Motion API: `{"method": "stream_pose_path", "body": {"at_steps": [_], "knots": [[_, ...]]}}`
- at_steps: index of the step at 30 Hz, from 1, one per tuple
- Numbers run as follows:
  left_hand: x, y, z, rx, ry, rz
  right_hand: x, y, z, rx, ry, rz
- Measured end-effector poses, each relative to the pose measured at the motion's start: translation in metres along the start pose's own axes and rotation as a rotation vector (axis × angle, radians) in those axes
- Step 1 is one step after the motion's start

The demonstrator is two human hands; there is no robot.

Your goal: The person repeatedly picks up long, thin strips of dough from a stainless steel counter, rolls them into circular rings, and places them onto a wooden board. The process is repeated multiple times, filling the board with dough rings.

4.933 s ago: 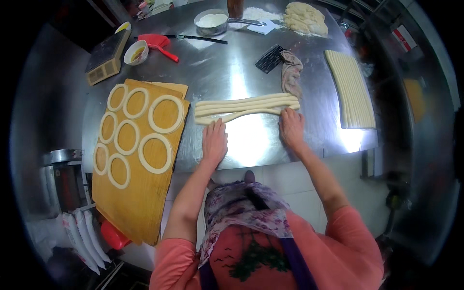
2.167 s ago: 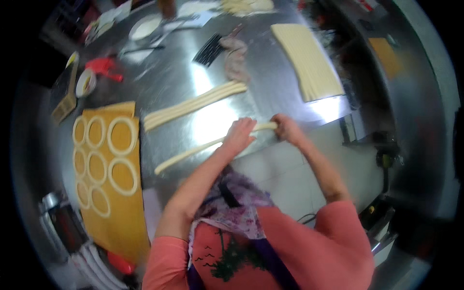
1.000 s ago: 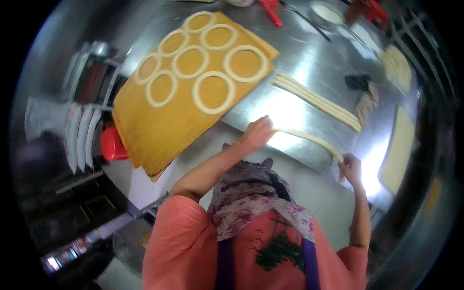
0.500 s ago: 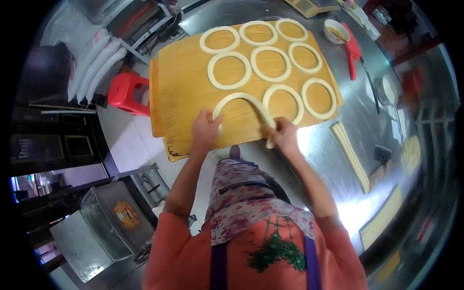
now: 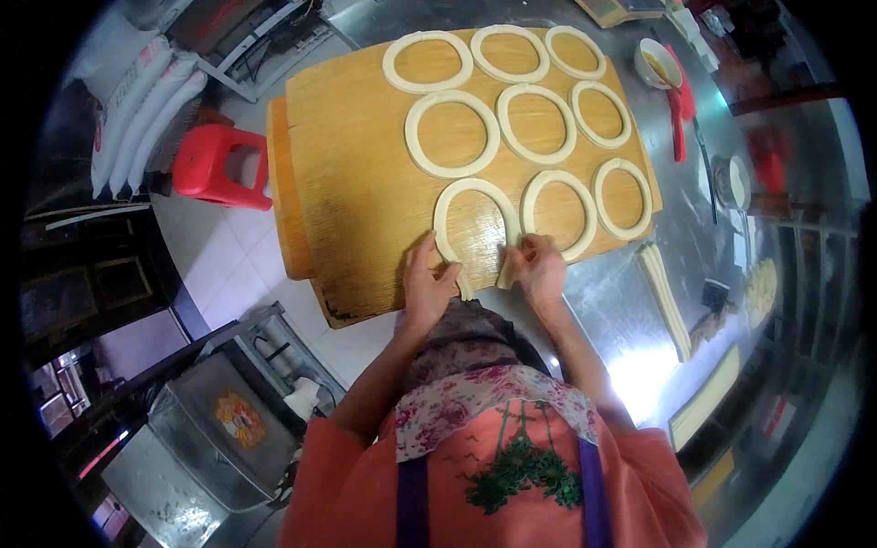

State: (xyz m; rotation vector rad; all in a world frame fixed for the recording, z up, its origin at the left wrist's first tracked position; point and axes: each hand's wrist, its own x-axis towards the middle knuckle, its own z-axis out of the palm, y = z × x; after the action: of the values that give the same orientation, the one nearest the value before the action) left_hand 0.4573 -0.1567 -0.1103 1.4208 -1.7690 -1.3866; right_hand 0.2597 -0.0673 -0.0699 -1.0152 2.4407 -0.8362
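Note:
A strip of pale dough [image 5: 474,185] lies in an arch on the near edge of a wooden board [image 5: 352,173], its two ends pointing toward me. My left hand [image 5: 431,285] is closed with thumb and fingers on the left end, whose tip hangs a little past the board's edge. On the right end, my right hand [image 5: 537,267] pinches the dough near its tip. A gap separates the two ends. Just right of the arch lies a closed dough ring [image 5: 559,175], close to my right hand. Several more such rings [image 5: 452,95] sit in rows behind it.
Right of the board, a metal table [image 5: 594,306] carries several long dough strips [image 5: 664,301], a flat dough sheet [image 5: 705,397], a white bowl [image 5: 656,64], a red-handled tool [image 5: 678,123] and a long thin blade [image 5: 706,173]. A red stool [image 5: 215,164] and white sacks [image 5: 137,114] stand left.
My hands have come closer together, bending the dough strip from a wide curve into a narrower arch. Its front now lies flatter on the board. The view has shifted slightly.

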Motion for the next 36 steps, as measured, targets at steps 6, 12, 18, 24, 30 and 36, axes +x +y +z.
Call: {"method": "stream_pose_path", "body": {"at_steps": [6,12,18,24,30,36], "knots": [[0.030,0.016,-0.016,0.069,0.042,0.081,0.067,-0.030,0.010,-0.238,0.096,-0.392],[0.073,0.011,-0.030,0.225,-0.210,0.428,0.107,-0.017,0.022,-0.273,-0.140,-0.471],[0.061,0.016,-0.058,0.328,-0.525,0.838,0.066,0.002,-0.017,-0.196,-0.498,-0.560],[0.040,0.006,-0.028,0.387,-0.708,0.897,0.036,0.007,-0.041,-0.404,-0.623,-0.964],[0.027,0.015,0.003,0.358,-0.448,0.827,0.036,0.015,-0.027,-0.453,-0.567,-0.871],[0.025,0.019,0.004,0.132,-0.448,0.535,0.025,0.007,-0.024,-0.120,-0.504,-0.761]]}}
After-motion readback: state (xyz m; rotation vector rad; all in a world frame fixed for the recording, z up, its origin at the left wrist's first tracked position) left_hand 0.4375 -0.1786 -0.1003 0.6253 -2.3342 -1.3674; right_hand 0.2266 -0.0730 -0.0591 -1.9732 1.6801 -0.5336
